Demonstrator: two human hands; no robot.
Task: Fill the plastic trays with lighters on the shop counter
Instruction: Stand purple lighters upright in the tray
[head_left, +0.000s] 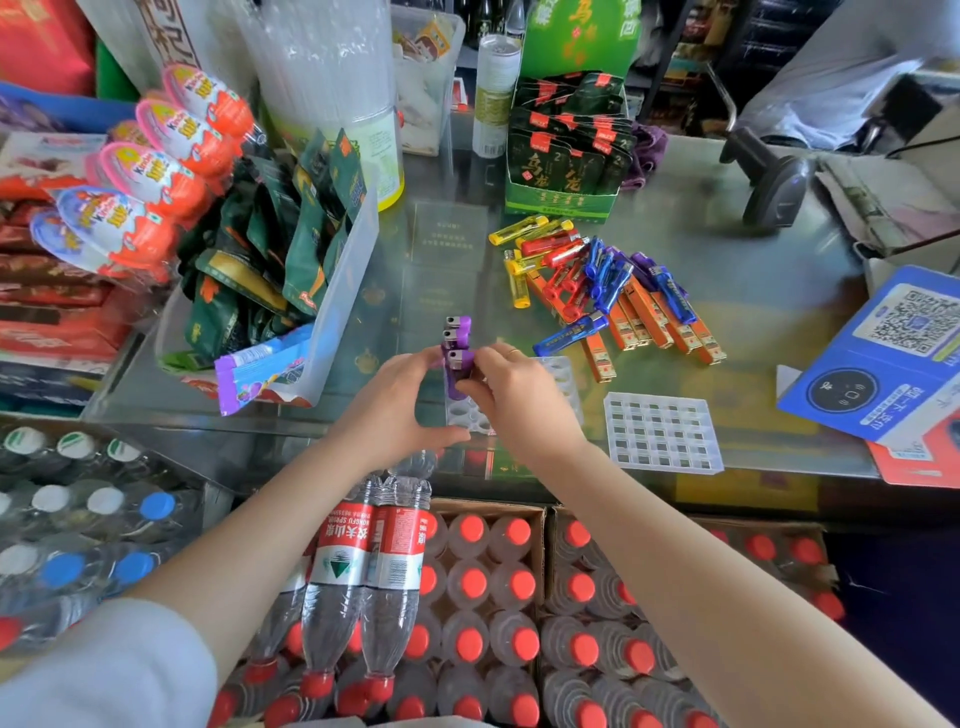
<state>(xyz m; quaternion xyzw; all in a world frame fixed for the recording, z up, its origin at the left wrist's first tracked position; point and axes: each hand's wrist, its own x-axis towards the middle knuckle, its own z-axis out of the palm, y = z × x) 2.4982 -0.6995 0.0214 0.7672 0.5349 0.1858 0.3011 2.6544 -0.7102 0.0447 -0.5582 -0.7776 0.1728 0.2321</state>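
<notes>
Three purple lighters (457, 340) stand upright in a clear plastic tray (563, 371) on the glass counter. My left hand (395, 402) and my right hand (511, 397) flank the nearest purple lighter, fingertips pinching it from both sides; the hands hide most of that tray. A second clear tray (662, 432) with several empty slots lies to the right. Behind it is a loose pile of lighters (602, 283), yellow, red, blue, purple and orange, lying flat.
A clear bin of snack packets (291, 260) stands left, a green display box (563, 150) at the back, a barcode scanner (769, 179) far right, and a blue QR-code sign (893, 353) at the right edge. Water bottles (467, 597) sit below the counter.
</notes>
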